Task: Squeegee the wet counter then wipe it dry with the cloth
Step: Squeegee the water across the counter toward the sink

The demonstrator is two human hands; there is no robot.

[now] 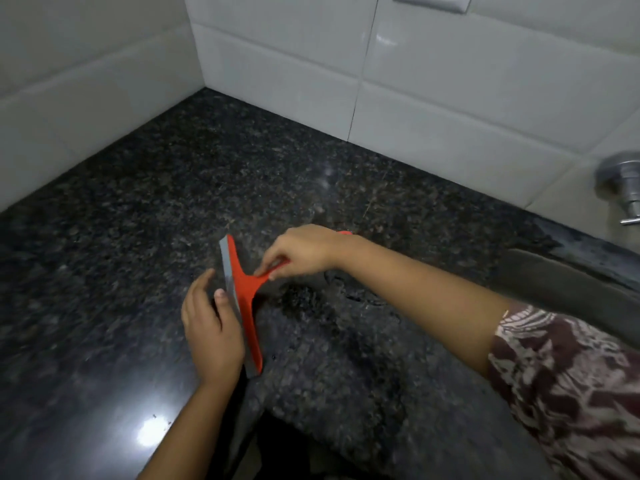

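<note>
Dim, soft, blurry; glare spot on the counter point(149, 436), edges bowed.

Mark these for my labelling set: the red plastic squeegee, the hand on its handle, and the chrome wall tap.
Red plastic squeegee point(246, 306), head view, red crossbar.
Right hand point(304, 249), head view, back of hand.
Chrome wall tap point(623, 183), head view, round body.

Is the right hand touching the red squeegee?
Touching. The head view shows the right hand's fingers pinching the squeegee's handle.
</note>
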